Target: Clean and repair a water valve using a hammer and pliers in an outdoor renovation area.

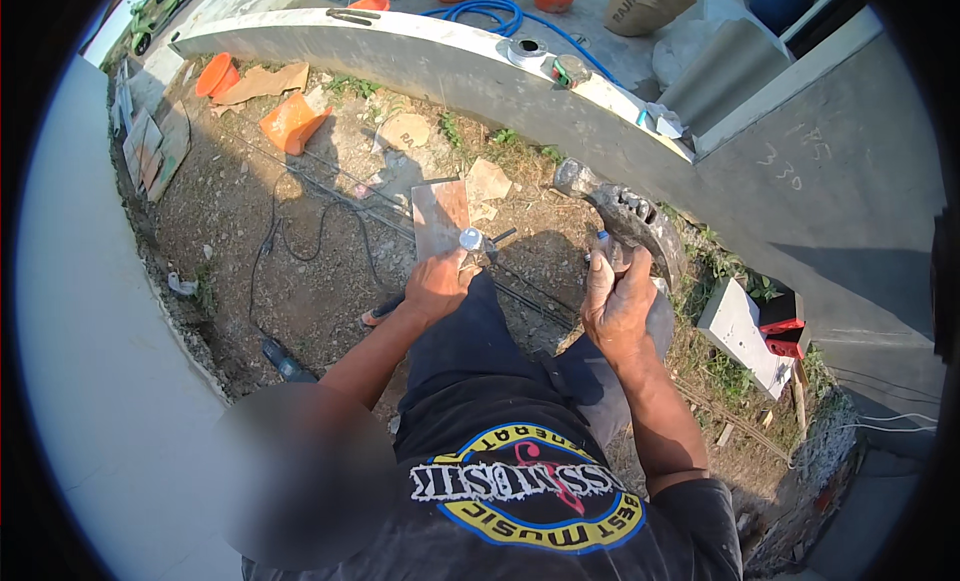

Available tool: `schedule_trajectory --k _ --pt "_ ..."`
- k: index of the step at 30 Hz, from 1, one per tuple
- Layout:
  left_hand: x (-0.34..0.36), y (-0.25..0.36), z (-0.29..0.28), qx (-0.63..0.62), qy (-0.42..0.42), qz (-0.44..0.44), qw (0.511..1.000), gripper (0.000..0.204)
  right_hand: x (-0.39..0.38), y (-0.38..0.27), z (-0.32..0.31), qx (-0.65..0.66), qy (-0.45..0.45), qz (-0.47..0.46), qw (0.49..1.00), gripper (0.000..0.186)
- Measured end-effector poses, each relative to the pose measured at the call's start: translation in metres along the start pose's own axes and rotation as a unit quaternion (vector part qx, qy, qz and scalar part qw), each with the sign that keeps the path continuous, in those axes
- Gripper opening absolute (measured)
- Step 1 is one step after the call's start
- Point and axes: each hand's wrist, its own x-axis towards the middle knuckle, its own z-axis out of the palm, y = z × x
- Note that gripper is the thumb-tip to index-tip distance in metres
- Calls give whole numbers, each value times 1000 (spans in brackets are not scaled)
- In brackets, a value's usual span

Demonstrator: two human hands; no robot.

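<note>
Left hand closes around a silver-ended tool, positioned near one knee of the dark trousers. A rectangular plate sits just beyond; whether it joins the tool cannot be told. Right hand pinches a small blue-tipped item near a grey, crusted curved object.

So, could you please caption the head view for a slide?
Left fingers grip a silver-topped object; right fingers hold a blue-tipped piece.
</note>
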Motion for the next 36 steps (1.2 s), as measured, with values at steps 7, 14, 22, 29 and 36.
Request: schedule_trajectory --k 7,14,22,29,36 --pt "8 -6 9 -31 26 36 999 38 -38 48 23 -9 -221 228 948 27" --pt "16 -5 8 -234 40 28 971 43 -97 106 50 83 -166 410 893 27" --pt "16 -14 9 -212 8 67 975 44 -61 69 54 -83 -258 186 944 22" --pt "21 -27 11 -96 -38 93 990 53 -69 86 51 -147 -308 125 932 26" --pt "21 5 -46 -12 -86 -7 996 51 2 57 23 -116 -254 157 947 26"
